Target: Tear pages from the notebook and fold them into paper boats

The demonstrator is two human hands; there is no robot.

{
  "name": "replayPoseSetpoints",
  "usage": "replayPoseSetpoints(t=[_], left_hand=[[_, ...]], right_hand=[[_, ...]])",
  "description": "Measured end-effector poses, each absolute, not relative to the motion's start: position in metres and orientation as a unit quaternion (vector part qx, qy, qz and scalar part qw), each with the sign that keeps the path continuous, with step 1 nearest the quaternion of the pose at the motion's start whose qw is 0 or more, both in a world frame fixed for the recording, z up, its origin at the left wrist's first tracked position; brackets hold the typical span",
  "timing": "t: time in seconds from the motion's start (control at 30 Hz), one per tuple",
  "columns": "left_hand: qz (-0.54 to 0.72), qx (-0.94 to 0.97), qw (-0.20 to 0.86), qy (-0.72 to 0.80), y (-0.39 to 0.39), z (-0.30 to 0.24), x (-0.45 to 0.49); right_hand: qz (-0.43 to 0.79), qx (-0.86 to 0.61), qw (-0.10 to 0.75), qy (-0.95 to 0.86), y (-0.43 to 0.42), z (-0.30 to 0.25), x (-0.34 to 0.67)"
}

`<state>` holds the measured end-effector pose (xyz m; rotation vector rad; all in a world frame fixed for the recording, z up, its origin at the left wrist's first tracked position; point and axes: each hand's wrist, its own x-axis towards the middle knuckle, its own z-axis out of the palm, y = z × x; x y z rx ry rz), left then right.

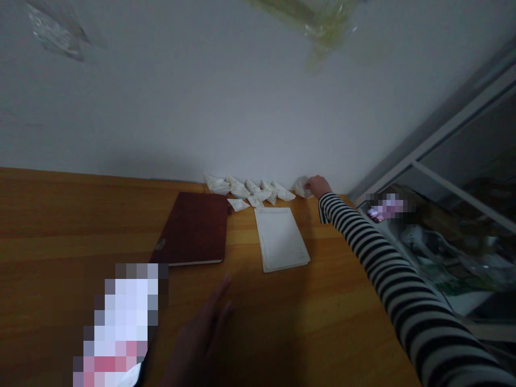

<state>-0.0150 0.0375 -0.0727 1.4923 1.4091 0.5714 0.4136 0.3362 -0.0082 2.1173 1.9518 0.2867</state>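
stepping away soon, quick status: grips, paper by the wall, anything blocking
Right grip at pale paper piece by wall. Left grip open. Maroon notebook, white notepad clear of right grip.

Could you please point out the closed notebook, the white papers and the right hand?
Closed notebook (195,228), head view: cover's middle.
White papers (281,238), head view: top sheet.
Right hand (319,186), head view: its back.

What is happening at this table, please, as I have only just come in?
A person's right hand reaches to the wall and touches a pale folded piece; whether it is firmly held is unclear. The left hand, dim and blurred, has its fingers extended, with nothing visible in it. More white folded pieces lie along the wall. Nearer the person are a closed dark red notebook and some white sheets.
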Motion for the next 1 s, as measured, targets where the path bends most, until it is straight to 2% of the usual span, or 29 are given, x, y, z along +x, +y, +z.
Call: replayPoseSetpoints(t=[0.3,0.6,0.77,0.9,1.0], left_hand=[[0.189,0.637,0.458,0.591,0.038,-0.061,-0.012],[0.237,0.613,0.473,0.587,0.035,-0.071,-0.014],[0.300,0.599,0.479,0.567,0.035,-0.077,-0.015],[0.322,0.595,0.471,0.566,0.036,-0.072,-0.015],[0.333,0.587,0.470,0.569,0.035,-0.064,-0.011]], right_hand=[[0.075,0.702,0.175,0.686,0.342,-0.016,0.412],[0.042,0.694,0.184,0.695,0.342,-0.013,0.397],[0.060,0.725,0.109,0.678,0.322,0.006,0.386],[0.066,0.735,-0.009,0.675,0.293,0.049,0.378],[0.009,0.708,-0.088,0.701,0.238,0.055,0.347]])
